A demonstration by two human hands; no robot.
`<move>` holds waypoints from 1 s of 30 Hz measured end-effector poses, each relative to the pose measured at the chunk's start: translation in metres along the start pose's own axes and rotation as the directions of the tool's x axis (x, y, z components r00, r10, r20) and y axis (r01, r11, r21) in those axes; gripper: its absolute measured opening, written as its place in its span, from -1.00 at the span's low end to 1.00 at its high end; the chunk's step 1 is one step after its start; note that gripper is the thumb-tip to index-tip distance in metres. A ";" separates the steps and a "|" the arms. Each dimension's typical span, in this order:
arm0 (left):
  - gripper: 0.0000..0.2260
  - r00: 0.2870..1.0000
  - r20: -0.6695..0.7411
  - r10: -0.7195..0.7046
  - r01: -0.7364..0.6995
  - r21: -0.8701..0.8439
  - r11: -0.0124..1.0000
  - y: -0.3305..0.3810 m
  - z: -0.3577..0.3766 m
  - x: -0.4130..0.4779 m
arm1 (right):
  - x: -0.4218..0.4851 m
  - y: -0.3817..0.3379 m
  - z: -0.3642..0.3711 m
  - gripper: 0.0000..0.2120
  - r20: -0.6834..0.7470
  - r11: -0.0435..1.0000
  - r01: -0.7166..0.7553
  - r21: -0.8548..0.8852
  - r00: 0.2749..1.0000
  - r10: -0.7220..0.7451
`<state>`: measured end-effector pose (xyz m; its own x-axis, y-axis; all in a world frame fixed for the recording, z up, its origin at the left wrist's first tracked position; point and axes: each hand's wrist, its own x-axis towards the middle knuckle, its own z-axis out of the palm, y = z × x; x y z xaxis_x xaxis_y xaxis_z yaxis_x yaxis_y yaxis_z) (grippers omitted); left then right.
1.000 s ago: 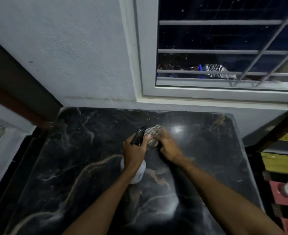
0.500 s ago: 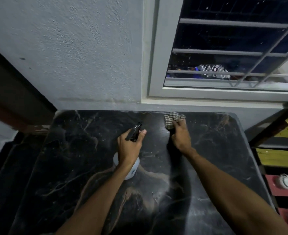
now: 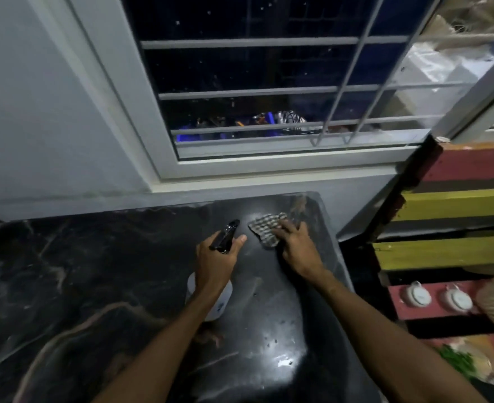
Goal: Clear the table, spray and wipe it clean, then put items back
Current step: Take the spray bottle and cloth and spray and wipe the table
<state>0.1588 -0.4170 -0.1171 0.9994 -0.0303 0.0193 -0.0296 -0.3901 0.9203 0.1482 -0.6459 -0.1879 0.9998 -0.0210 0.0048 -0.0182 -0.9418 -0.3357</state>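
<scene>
On the one dark bench (image 3: 94,271), the left hand (image 3: 215,264) has its fingers clamped round one spray bottle (image 3: 221,302), and just beside them the right hand (image 3: 296,251) presses flat, slightly spread fingers onto one checked cloth (image 3: 264,229).

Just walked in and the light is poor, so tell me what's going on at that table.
A person is partway through cleaning the dark marble table. The left hand grips a spray bottle upright over the middle of the top, black nozzle pointing away. The right hand presses a checked cloth flat against the far right corner, below the window. Droplets glint on the near surface, so spraying looks done and wiping is under way.
</scene>
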 end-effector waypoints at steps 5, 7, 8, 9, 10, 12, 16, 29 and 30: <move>-0.58 0.994 0.061 -0.095 0.094 0.012 0.995 0.029 0.065 -0.005 | 0.006 0.068 -0.031 -0.53 -0.078 0.915 -0.375 0.148 0.918 0.388; -0.56 0.987 0.074 -0.146 0.143 0.049 0.989 0.034 0.085 -0.005 | 0.002 0.076 -0.030 -0.51 -0.111 0.935 -0.330 0.133 0.932 0.345; -0.54 0.985 0.070 -0.157 0.153 0.060 0.986 0.037 0.093 -0.004 | 0.004 0.080 -0.030 -0.51 -0.122 0.928 -0.341 0.151 0.925 0.360; -0.54 0.987 0.063 -0.150 0.146 0.068 0.987 0.040 0.098 -0.003 | 0.008 0.083 -0.030 -0.53 -0.129 0.910 -0.370 0.185 0.909 0.396; -0.54 0.989 0.050 -0.142 0.138 0.068 0.988 0.043 0.103 -0.001 | 0.017 0.086 -0.031 -0.54 -0.128 0.889 -0.400 0.222 0.892 0.433; -0.54 0.992 0.020 -0.126 0.124 0.064 0.990 0.046 0.103 0.005 | 0.039 0.079 -0.033 -0.54 -0.121 0.872 -0.413 0.263 0.882 0.454; -0.57 0.990 -0.028 -0.139 0.141 0.084 0.986 0.043 0.092 0.018 | 0.074 0.058 -0.025 -0.49 -0.082 0.956 -0.225 0.187 0.967 0.243; -0.51 0.944 -0.229 -0.237 0.274 0.147 0.950 0.012 0.008 0.026 | 0.089 -0.032 0.012 -0.45 -0.006 0.984 -0.018 0.175 1.000 0.019; -0.49 0.945 -0.237 -0.226 0.265 0.147 0.953 0.009 -0.001 0.026 | 0.091 -0.028 0.010 -0.47 -0.018 0.973 -0.123 0.197 0.991 0.129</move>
<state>0.1845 -0.4201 -0.1076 0.9557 0.2778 -0.0973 0.2336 -0.5148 0.8248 0.2398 -0.6181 -0.1879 0.9887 -0.1484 -0.0211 -0.1382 -0.8475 -0.5126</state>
